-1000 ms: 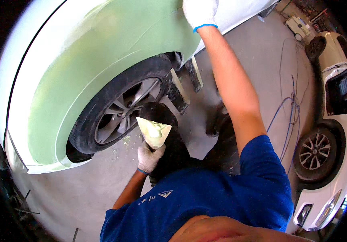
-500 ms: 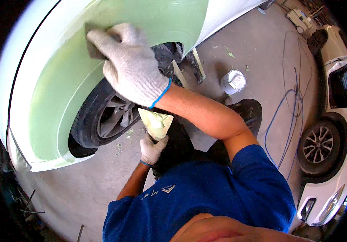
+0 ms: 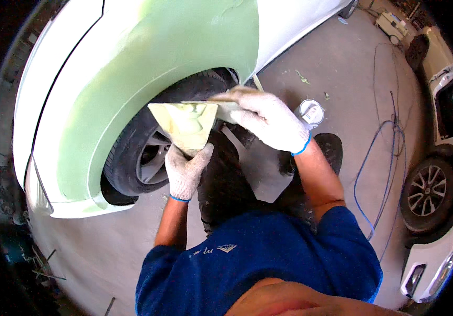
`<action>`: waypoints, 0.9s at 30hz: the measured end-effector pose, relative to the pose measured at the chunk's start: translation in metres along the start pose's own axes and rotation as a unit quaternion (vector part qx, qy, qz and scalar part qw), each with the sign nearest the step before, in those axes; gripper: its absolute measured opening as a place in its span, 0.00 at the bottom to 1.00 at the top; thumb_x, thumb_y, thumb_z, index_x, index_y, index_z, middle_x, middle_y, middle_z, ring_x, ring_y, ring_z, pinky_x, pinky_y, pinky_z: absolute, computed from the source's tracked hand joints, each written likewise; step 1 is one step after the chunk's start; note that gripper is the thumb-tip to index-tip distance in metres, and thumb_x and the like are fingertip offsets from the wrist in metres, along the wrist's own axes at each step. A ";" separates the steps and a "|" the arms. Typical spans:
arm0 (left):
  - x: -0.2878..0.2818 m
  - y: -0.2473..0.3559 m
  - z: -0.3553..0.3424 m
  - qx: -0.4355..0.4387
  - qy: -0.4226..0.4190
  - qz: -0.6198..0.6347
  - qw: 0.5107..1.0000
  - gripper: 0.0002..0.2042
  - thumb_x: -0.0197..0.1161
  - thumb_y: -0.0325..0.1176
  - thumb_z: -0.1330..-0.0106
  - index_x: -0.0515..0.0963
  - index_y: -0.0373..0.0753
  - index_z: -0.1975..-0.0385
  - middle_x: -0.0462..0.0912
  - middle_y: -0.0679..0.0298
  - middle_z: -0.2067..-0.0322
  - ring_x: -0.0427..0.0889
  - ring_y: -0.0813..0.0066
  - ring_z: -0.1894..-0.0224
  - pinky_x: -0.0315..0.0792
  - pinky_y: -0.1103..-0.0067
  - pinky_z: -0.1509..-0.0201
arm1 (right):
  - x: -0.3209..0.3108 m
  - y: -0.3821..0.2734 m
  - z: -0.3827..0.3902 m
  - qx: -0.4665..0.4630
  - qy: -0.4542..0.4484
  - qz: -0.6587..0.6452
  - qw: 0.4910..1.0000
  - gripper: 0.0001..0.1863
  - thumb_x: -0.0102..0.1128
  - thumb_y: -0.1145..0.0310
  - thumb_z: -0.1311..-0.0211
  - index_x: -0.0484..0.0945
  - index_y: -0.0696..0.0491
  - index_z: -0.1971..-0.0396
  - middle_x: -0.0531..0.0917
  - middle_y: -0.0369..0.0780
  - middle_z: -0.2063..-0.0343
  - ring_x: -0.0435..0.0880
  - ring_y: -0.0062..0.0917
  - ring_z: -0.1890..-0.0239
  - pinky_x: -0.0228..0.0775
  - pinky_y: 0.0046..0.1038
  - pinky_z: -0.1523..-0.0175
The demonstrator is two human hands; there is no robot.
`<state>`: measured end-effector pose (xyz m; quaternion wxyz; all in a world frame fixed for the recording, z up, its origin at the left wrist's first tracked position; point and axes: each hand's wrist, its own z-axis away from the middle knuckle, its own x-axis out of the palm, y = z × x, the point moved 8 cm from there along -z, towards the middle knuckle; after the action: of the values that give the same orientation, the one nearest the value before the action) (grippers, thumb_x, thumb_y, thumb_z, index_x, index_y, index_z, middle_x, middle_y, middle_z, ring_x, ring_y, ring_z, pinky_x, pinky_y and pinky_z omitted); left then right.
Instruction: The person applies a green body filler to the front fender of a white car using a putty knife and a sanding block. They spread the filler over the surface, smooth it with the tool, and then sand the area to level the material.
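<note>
My gloved left hand (image 3: 185,171) grips the narrow end of a flat putty spreader (image 3: 167,117) that widens away from me. Pale green filler putty (image 3: 194,122) lies on its face. My right hand (image 3: 273,120), in a white knit glove with a blue cuff, is closed round a thin scraper (image 3: 227,109). This scraper meets or overlaps the spreader's right edge; motion blurs the fingers. Beyond both hands is the car's white fender (image 3: 132,68), covered with a broad green filler patch around the wheel arch.
The car's wheel (image 3: 153,163) is just beyond my left hand. A metal can (image 3: 310,112) stands on the floor to the right. Blue hose (image 3: 368,174) and thin cables lie farther right, beside another white vehicle (image 3: 437,253). Green scraps (image 3: 303,78) dot the floor.
My right hand has come off the fender, moving right and nearer with the scraper to the spreader. My left hand has raised the spreader slightly forward and left. The view has shifted a little.
</note>
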<state>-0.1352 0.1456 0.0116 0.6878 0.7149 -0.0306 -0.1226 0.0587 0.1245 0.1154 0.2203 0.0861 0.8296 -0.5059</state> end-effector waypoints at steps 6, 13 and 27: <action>-0.003 -0.007 0.003 -0.015 0.013 0.025 0.999 0.17 0.72 0.30 0.43 0.77 0.31 0.56 0.84 0.64 0.64 0.79 0.81 0.67 0.74 0.80 0.62 | -0.099 0.079 -0.008 0.065 0.255 0.175 0.949 0.18 0.54 0.68 0.37 0.80 0.55 0.49 0.81 0.52 0.52 0.80 0.44 0.48 0.71 0.39 0.43; -0.001 -0.062 0.035 -0.069 -0.009 0.012 0.998 0.19 0.72 0.32 0.43 0.78 0.31 0.55 0.84 0.64 0.63 0.79 0.80 0.65 0.74 0.80 0.60 | -0.237 0.069 -0.105 0.020 0.378 0.349 0.857 0.22 0.57 0.61 0.40 0.79 0.61 0.52 0.84 0.54 0.58 0.84 0.44 0.53 0.74 0.35 0.46; 0.004 -0.078 0.033 -0.075 -0.004 -0.023 0.997 0.15 0.72 0.34 0.43 0.78 0.33 0.61 0.81 0.67 0.76 0.76 0.82 0.80 0.69 0.81 0.76 | -0.288 0.108 -0.164 0.060 0.329 0.387 0.859 0.21 0.57 0.61 0.41 0.79 0.61 0.53 0.84 0.55 0.59 0.84 0.44 0.54 0.75 0.35 0.47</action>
<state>-0.1484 0.1168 -0.0671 0.7361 0.6615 -0.0077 -0.1433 0.3082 0.3425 0.2237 0.1066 0.5749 0.7218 -0.3703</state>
